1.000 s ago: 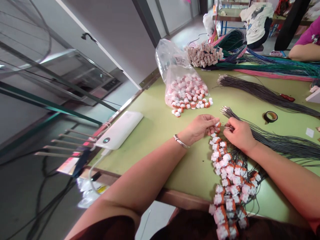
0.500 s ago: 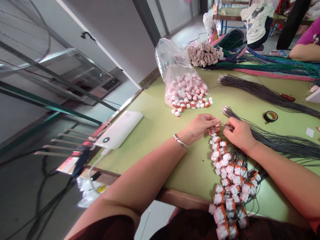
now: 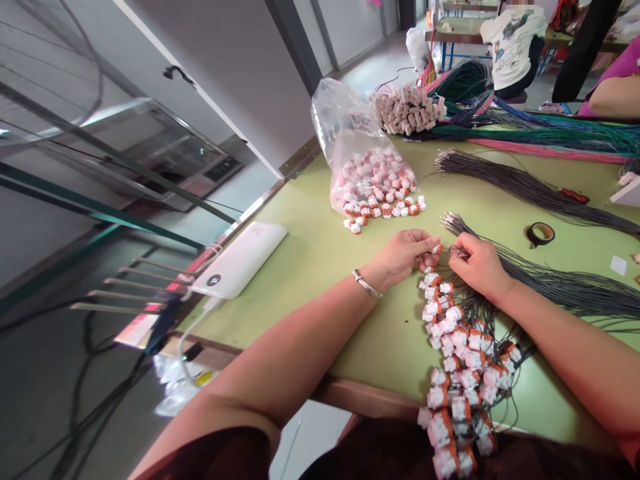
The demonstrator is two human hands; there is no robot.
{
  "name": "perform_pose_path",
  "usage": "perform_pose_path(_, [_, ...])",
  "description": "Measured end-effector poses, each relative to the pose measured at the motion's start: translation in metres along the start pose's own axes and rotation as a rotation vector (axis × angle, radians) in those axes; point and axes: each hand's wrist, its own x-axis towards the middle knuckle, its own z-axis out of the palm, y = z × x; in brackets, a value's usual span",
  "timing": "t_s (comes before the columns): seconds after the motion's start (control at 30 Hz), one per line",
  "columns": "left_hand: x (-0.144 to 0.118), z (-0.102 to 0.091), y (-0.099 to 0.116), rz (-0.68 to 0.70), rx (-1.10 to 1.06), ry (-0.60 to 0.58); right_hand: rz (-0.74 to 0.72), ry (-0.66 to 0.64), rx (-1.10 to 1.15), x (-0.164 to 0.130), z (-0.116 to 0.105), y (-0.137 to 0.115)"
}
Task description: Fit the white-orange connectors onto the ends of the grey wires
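Between the thumb and fingers of my left hand [image 3: 407, 256] is a small white-and-orange connector housing [image 3: 437, 249]. Facing it, my right hand [image 3: 479, 263] pinches a thin dark wire [image 3: 447, 250] with its tip pointing at the housing; whether the tip is inside I cannot tell. Below both hands, a long cluster of wired white-and-orange connectors [image 3: 460, 343] runs down over the table's front edge toward my lap. Behind my right hand lies a bundle of dark wires [image 3: 537, 277] with bare metal terminals at its left end.
A clear plastic bag [image 3: 345, 133] spills loose connectors [image 3: 385, 208]. Farther back lie a second dark wire bundle [image 3: 505, 177], black tape [image 3: 541, 234], a red-handled tool [image 3: 575, 195] and coloured cables [image 3: 540, 137]. A white power bank [image 3: 245, 257] sits left. Two people [image 3: 515, 50] are beyond.
My right hand has shifted very slightly right, away from the housing in my left hand. Both hands keep their pinch, and the connector cluster lies as before.
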Motion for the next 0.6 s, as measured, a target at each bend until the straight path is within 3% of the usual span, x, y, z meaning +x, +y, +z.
perform_pose_path(0.3, [-0.0003,0.0071,-0.0037,0.044,0.13,0.067,0.006,-0.048,-0.053,0.0002,0.0028,-0.0015])
perform_pose_path(0.6, [-0.0018,0.0061,0.0004,-0.042,-0.008,0.029,0.123,-0.006,0.211,0.0031,0.0005,-0.0002])
